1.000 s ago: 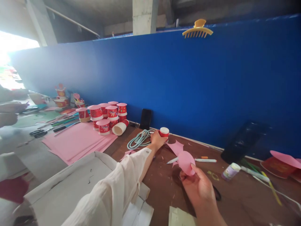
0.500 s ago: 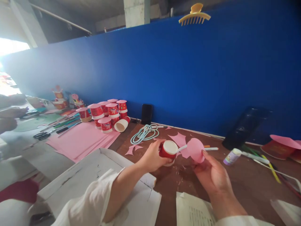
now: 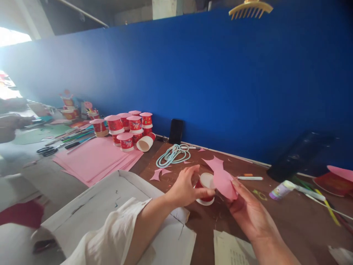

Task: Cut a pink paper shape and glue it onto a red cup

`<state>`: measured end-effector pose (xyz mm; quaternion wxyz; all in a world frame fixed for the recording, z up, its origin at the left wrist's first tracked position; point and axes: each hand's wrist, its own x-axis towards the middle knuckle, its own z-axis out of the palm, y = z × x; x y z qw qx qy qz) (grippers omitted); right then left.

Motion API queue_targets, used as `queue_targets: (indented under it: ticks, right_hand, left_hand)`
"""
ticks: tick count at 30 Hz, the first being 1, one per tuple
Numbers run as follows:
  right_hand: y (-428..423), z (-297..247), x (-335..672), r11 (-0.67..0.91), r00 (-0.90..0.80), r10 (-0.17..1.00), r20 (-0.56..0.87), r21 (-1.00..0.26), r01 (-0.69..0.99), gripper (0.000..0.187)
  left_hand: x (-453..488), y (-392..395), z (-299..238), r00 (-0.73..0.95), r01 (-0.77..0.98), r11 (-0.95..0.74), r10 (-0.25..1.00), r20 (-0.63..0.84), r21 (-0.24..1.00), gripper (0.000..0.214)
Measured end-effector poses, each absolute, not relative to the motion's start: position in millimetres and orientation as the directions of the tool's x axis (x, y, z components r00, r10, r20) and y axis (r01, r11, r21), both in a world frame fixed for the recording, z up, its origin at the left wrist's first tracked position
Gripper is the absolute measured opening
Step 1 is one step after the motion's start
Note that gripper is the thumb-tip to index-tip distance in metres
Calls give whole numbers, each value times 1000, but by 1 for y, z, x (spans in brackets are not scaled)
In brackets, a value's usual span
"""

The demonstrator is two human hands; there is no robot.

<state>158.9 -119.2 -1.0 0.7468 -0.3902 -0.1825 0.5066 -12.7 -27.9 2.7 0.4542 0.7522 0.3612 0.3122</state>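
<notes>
Above the brown surface (image 3: 275,224), near its front edge, the left hand (image 3: 184,188) is closed around a small red cup (image 3: 206,181) with a white end up. The right hand (image 3: 249,213) pinches a pink paper disc (image 3: 224,184) just beside the cup; if they touch, I cannot tell. Behind them lie a coiled cable (image 3: 173,154), a white pen (image 3: 249,178) and a glue bottle (image 3: 280,190), and more red cups (image 3: 132,127) stand by pink sheets (image 3: 93,162) further left.

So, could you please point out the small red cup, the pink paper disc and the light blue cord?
red cup (image 3: 206,181): head view, on its white round end.
pink paper disc (image 3: 224,184): head view, on the middle of the paper.
light blue cord (image 3: 171,157): head view, on the strands of the coil.
</notes>
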Motion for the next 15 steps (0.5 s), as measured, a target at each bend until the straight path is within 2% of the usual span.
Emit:
queue_targets:
  ticks: [3, 4, 6, 11, 15]
  right_hand:
    - [-114, -2, 156, 183, 448, 885, -125, -791, -583, 33]
    - [-111, -1, 155, 192, 465, 877, -121, -800, -569, 35]
    - [-108, 1, 151, 210, 505, 856, -105, -823, -528, 39]
    - [-108, 10, 139, 192, 524, 850, -61, -889, -415, 51]
    - [-111, 12, 136, 168, 536, 844, -36, -930, -327, 59]
  left_hand:
    - [-14, -24, 6, 418, 150, -276, 888, 192, 949, 39]
    - [-14, -23, 7, 390, 135, -259, 901, 189, 956, 32]
    - [-13, -22, 9, 373, 120, -215, 915, 157, 969, 33]
    - [-14, -26, 15, 482, 10, -33, 876, 23, 999, 47]
    - [-14, -27, 22, 542, -134, 175, 837, -76, 975, 43]
